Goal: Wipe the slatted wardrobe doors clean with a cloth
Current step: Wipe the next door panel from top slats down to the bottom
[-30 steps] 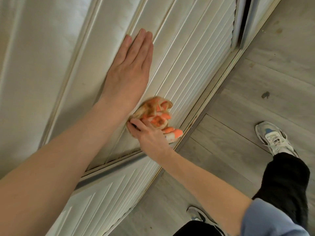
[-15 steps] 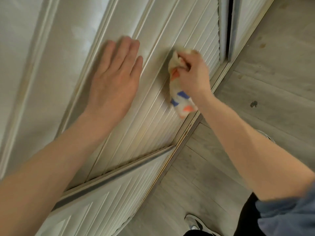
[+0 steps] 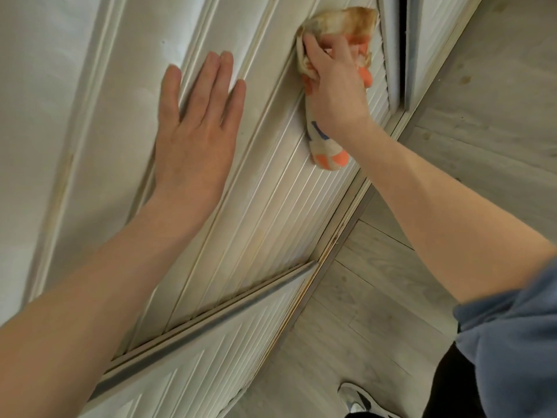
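Blue sleeve [image 3: 512, 342], pushed up on the right arm, bare forearm running up to the door face. Left forearm, bare, entering from the lower left corner. Left hand [image 3: 196, 137]: palm flat against the slatted wardrobe door [image 3: 271, 212], fingers straight and slightly spread, pointing upward, holding nothing. Right hand [image 3: 334, 89]: higher and to the right, back of the hand to the camera, fingers curled round a bunched cloth [image 3: 328, 152] and pressing it onto the slats. Cloth: pale, with orange patches and blue marks, brown-stained at its upper fold; one end sticks out above the knuckles, the other hangs below the wrist, both lying on the door near its right edge. Door: cream, narrow slats between raised frame strips. Second slatted door [image 3: 196, 363]: adjoining at the lower left. Dark gap [image 3: 402, 40]: just right of the cloth, a further panel [image 3: 428, 31] beyond it. Floor [image 3: 376, 312]: pale grey wood-look planks. Dark trouser leg [image 3: 446, 387] and grey shoe [image 3: 355, 399] at the bottom edge
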